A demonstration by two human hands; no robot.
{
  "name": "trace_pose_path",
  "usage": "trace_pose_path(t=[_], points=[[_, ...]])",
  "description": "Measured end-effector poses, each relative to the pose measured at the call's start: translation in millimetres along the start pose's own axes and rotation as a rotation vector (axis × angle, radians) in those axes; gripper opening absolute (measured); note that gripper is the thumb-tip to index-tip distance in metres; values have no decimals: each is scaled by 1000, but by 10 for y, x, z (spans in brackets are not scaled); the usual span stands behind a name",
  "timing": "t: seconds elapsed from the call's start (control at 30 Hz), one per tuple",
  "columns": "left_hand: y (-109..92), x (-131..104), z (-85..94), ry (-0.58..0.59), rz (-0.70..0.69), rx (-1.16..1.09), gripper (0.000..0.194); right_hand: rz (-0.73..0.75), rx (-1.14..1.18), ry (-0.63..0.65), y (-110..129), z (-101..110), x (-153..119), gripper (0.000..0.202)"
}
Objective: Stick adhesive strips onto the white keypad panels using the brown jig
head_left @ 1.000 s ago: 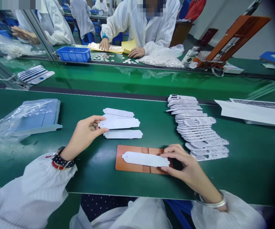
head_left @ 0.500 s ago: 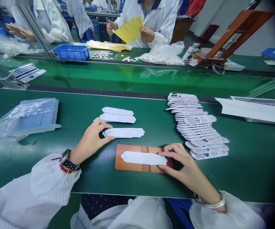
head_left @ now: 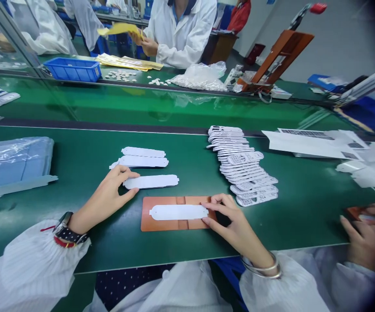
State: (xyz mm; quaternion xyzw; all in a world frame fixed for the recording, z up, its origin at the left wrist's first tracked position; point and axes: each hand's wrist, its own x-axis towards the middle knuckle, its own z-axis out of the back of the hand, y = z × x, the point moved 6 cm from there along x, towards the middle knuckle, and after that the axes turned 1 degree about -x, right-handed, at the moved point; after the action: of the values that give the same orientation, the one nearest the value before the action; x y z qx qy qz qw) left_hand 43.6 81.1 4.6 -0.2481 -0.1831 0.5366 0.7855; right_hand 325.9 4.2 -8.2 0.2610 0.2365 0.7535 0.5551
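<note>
A white die-cut strip with small end tabs lies on an orange-brown fixture plate. My right hand has thumb and forefinger at the strip's right end, one on each long edge. To the left and slightly farther back is a small stack of similar white strips. My left hand straddles that stack's left end between thumb and fingers. Behind it lie more white strips. An overlapping row of white keypad-printed panels runs across the table beyond my right hand.
A plastic-wrapped blue-grey stack lies at left, white printed sheets at right. A co-worker's hand rests near the right edge by a brownish object. Across the green divide are a blue bin, an orange press and a person handling yellow material.
My view has turned right, bringing a co-worker's hand into sight. Both my hands stay at the same strips. The person opposite has moved the yellow piece to a flatter position.
</note>
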Motion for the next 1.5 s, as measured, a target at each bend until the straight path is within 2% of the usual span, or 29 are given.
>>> trace_pose_path(t=[0.33,0.73,0.83,0.97,1.07,1.13,1.2,1.27,1.5], points=[[53,-26,-1,6,2,21,40,5,-89,-75,53,16,-86,23],[121,-22,65,21,44,37,37,156,-373,-232,266,-118,-275,28],[110,-34,67,29,39,28,35,148,-324,-189,355,-77,-110,18],[124,-47,56,27,35,13,32,75,-105,-134,406,-10,423,22],[140,-57,57,11,31,-2,31,4,23,71,334,-139,822,33],[146,-63,60,0,31,-7,30,1,54,204,293,-244,964,34],[153,-66,58,-6,40,-11,31,27,55,233,277,-295,1017,28],[159,-64,45,-3,53,-18,32,41,50,200,274,-315,1018,25],[169,-64,6,-6,20,-37,34,44,-40,145,348,-356,903,40]])
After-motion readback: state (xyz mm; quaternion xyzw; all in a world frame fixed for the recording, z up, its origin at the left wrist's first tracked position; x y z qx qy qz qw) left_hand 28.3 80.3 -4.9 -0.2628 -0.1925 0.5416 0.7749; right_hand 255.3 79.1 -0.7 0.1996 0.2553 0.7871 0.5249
